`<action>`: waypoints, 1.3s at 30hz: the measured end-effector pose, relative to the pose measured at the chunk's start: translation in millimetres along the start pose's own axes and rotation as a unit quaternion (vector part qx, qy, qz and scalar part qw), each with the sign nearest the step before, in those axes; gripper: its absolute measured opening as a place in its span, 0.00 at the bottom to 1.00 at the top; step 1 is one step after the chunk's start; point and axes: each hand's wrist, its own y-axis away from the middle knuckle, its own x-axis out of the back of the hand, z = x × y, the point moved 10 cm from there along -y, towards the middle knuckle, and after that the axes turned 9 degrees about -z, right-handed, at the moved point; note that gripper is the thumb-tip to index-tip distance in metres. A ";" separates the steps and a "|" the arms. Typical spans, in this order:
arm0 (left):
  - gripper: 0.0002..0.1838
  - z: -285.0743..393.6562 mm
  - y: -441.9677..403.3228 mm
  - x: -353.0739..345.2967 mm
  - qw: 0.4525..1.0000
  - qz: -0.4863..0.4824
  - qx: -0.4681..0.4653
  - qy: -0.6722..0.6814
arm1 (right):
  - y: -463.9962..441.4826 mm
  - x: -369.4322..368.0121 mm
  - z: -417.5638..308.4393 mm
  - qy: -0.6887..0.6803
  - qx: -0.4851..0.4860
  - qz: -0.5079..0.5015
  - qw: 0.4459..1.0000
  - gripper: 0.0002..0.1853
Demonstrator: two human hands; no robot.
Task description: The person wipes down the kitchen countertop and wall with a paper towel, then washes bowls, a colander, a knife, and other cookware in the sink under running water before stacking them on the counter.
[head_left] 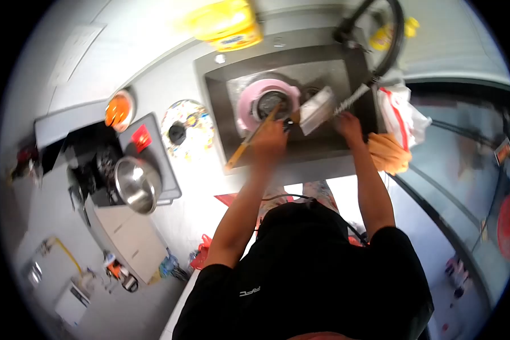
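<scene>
In the sink (pixel 354 68), a pink basin (pixel 248 102) holds a round dark-grey item (pixel 273 105). My left hand (pixel 272 137) is closed round a long wooden stick (pixel 241 152), which slants from the sink's front edge to the basin. A white rectangular container (pixel 317 110) is tilted to the right of the basin. My right hand (pixel 349 127) is at that container's right end, below the light-coloured end of the tap (pixel 354 99). Blur hides its fingertips and whether they touch the container.
A yellow bottle (pixel 232 25) stands behind the sink. Left are a patterned round board (pixel 190 127), a bowl of orange items (pixel 120 111) and a steel bowl (pixel 137 184). An orange cloth (pixel 389 153) and white plastic bag (pixel 405 116) lie right.
</scene>
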 end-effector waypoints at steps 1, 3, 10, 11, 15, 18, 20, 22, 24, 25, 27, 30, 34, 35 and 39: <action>0.12 -1.2 -0.8 8.1 0.999 0.030 -0.011 -0.010 | 15.6 4.5 -9.3 -0.060 0.005 0.032 0.998 0.16; 0.07 -3.5 -1.0 29.2 0.997 0.072 -0.017 -0.030 | 16.5 -3.1 3.8 -0.114 -0.002 0.050 0.992 0.17; 0.13 -54.4 22.6 93.4 0.985 0.122 0.045 0.111 | 28.6 -14.1 -38.7 0.078 0.052 0.032 0.995 0.19; 0.15 -66.6 30.9 102.3 0.974 0.135 0.058 0.172 | 31.2 -18.6 -48.4 0.079 0.060 0.027 0.995 0.19; 0.16 -139.8 82.6 106.8 0.895 0.114 0.275 0.332 | 38.7 -33.3 -68.5 0.103 0.034 0.015 0.994 0.19; 0.16 -205.9 126.5 124.2 0.807 0.188 0.360 0.429 | 33.5 -53.6 -68.7 0.111 0.055 -0.008 0.992 0.20; 0.16 -245.0 158.6 151.1 0.783 0.271 0.360 0.430 | 32.2 -71.9 -76.7 0.114 0.093 -0.024 0.989 0.20; 0.14 -285.2 197.6 165.6 0.768 0.310 0.377 0.415 | 32.2 -86.5 -80.0 0.126 0.046 -0.052 0.990 0.20; 0.13 -316.7 237.2 179.2 0.754 0.339 0.401 0.395 | 34.0 -98.8 -85.6 0.132 0.034 -0.049 0.989 0.20; 0.13 -326.9 256.9 189.2 0.750 0.362 0.400 0.383 | 34.9 -101.1 -84.3 0.137 0.020 -0.042 0.990 0.20; 0.13 -353.1 311.1 191.0 0.738 0.372 0.453 0.335 | 14.6 -136.5 -74.7 0.214 0.165 -0.072 0.960 0.19; 0.16 -371.6 368.9 196.6 0.740 0.348 0.494 0.294 | 15.9 -154.6 -69.9 0.139 0.127 -0.179 0.966 0.16; 0.17 -364.1 384.8 203.0 0.753 0.358 0.476 0.278 | 37.2 -189.2 -89.5 0.146 0.063 -0.207 0.965 0.14; 0.17 -361.1 375.0 200.7 0.766 0.321 0.491 0.264 | 37.3 -202.9 -92.0 0.148 0.090 -0.225 0.959 0.14; 0.13 -356.6 286.2 183.7 0.772 0.326 0.409 0.361 | 35.8 -216.8 -97.2 0.140 0.057 -0.215 0.965 0.15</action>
